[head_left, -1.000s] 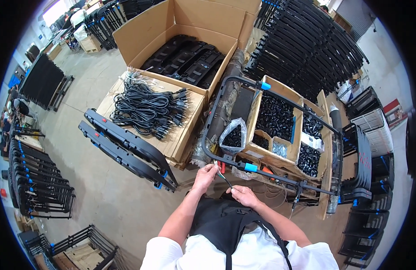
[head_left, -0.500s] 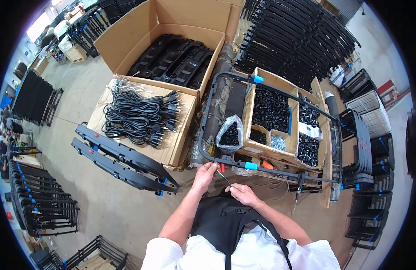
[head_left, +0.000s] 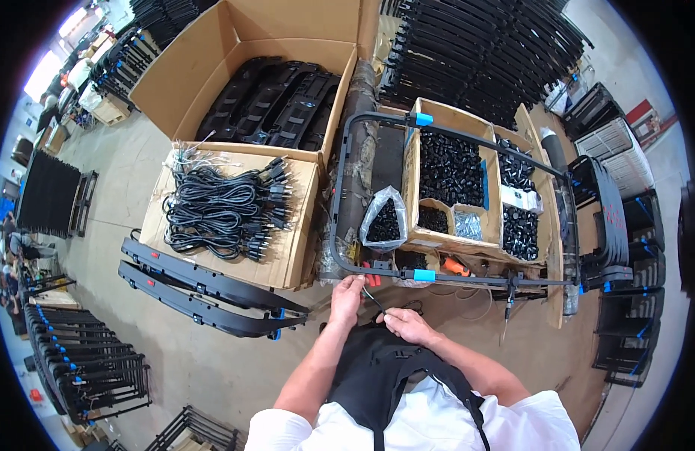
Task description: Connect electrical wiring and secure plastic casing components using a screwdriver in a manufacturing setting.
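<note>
Black tubular metal forms the rectangular frame (head_left: 347, 203) that is laid across the workbench, and its near rail, marked by a blue tape band (head_left: 425, 276), is touched by the left hand (head_left: 347, 298), whose fingers are curled against the rail beside a small red part (head_left: 372, 275). A thin black cable (head_left: 375, 303) is pinched between thumb and fingers of the right hand (head_left: 407, 325), which is held just below the rail, close to the left hand. Behind the frame, a clear bag of black parts (head_left: 384, 220) and a divided cardboard tray of black fittings (head_left: 453, 180) are seen; to the left, a carton of coiled black power cords (head_left: 223, 210) is set
</note>
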`<state>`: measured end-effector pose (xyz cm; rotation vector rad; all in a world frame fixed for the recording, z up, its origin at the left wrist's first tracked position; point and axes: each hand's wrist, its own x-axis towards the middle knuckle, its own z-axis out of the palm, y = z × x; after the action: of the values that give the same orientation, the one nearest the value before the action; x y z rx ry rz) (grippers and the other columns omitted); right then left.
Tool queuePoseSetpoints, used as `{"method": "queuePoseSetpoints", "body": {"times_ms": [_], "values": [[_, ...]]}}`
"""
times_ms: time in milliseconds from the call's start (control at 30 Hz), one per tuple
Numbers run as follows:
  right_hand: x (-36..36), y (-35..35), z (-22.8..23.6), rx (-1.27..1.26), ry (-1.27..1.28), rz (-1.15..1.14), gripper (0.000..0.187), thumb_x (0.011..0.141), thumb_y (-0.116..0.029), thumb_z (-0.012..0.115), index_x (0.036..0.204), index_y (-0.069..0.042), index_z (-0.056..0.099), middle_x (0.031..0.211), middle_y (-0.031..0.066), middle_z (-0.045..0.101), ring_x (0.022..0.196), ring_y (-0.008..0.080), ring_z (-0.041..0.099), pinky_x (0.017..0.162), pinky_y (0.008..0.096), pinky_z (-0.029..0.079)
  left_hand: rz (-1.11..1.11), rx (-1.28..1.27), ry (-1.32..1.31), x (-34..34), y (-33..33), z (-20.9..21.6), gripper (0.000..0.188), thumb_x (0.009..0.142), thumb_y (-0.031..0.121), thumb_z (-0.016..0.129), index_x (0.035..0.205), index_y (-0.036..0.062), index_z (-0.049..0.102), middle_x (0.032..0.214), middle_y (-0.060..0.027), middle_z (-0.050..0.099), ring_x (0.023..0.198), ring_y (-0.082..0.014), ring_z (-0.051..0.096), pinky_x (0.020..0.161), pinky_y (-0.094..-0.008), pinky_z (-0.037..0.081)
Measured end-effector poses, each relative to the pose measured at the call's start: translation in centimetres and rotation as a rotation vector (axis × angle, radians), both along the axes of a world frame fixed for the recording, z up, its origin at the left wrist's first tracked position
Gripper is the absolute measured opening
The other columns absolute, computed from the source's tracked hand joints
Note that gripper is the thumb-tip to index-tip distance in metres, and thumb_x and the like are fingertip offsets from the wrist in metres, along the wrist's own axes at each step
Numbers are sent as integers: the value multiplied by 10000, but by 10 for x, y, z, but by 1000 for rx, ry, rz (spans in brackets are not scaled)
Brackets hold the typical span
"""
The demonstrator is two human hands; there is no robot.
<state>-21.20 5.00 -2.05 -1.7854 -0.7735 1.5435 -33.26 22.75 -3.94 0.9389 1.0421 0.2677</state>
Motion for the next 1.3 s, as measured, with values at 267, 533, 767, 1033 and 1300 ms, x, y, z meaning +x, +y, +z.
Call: {"method": "queuePoseSetpoints", "body": {"times_ms": [267, 533, 767, 1033, 1300], "values": [[-11, -1, -5, -20, 51, -61, 346, 1091, -295, 505, 1198, -54, 729, 792, -1, 581, 727, 122, 556, 682, 321, 487, 70, -1, 6, 3, -5, -6, 187, 1029, 231, 664, 1000, 64, 743, 810, 60, 611, 676, -51, 491, 607, -246, 408], [-22, 6, -7, -45, 174, -186, 321, 1101, -269, 510, 1211, -51, 718, 786, 15, 581, 728, 124, 566, 702, 320, 500, 53, 13, 65, 0, -5, 7, 187, 1060, 187, 636, 1071, 5, 674, 912, -6, 659, 828, -79, 603, 739, -261, 500], [-8, 49, 0, 80, 299, -238, 335, 1109, -259, 497, 1190, 6, 685, 867, 55, 671, 803, 150, 657, 772, 335, 543, 172, 274, 137, -43, -36, 24, 272, 1069, 93, 568, 1306, -30, 519, 1355, -194, 582, 1275, -259, 600, 1106, -386, 477], [-19, 67, 4, 22, 271, -221, 315, 1097, -243, 524, 1170, 9, 697, 937, 63, 711, 912, 148, 674, 853, 332, 550, -474, 565, 159, -87, -63, 8, 446, 1006, 201, 680, 1393, 4, 579, 1371, -188, 654, 1312, -328, 610, 1137, -403, 452], [-24, 74, -2, 31, 87, -176, 340, 1096, -244, 524, 1087, 46, 702, 910, 55, 698, 846, 129, 646, 796, 312, 543, -437, 438, -11, -84, -58, -5, 298, 1083, 235, 581, 1249, -5, 645, 1212, -167, 697, 1176, -281, 666, 1066, -379, 488]]}}
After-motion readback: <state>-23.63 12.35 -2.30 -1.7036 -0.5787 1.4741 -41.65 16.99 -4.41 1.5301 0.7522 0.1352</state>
